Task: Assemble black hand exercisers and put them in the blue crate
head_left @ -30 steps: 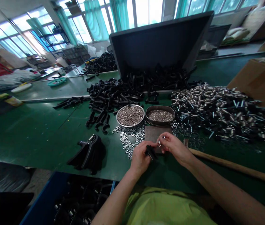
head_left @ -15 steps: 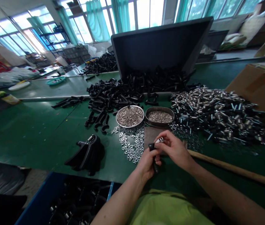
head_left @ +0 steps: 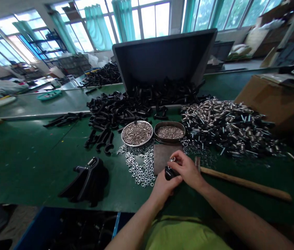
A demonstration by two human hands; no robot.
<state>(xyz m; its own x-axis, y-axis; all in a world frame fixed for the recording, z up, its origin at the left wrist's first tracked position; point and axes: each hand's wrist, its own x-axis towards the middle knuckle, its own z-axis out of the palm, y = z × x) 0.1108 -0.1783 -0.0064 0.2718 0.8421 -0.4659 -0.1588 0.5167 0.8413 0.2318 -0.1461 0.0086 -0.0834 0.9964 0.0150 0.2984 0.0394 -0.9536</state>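
Above the front edge of the green table, my left hand (head_left: 164, 185) is closed around a black part (head_left: 169, 173). My right hand (head_left: 185, 169) pinches a small shiny metal piece (head_left: 172, 159) at the top of that part. Both hands are close together over the near edge of a flat metal plate (head_left: 159, 158). Many metal nuts (head_left: 143, 170) lie left of the plate. Behind it stand a round dish (head_left: 137, 133) of small pins and an oval tin (head_left: 169, 132) of small metal pieces.
A hammer (head_left: 245, 181) lies right of the hands. Assembled black parts (head_left: 89, 180) stand at left. Behind are a pile of black parts (head_left: 118, 107) and a grey bin (head_left: 165, 59). Springs and bolts (head_left: 222, 125) heap up at right, beside a cardboard box (head_left: 274, 100).
The black part has tilted in my left hand, its end now facing up more. My right hand has brought the metal piece onto its top. The view has shifted slightly.
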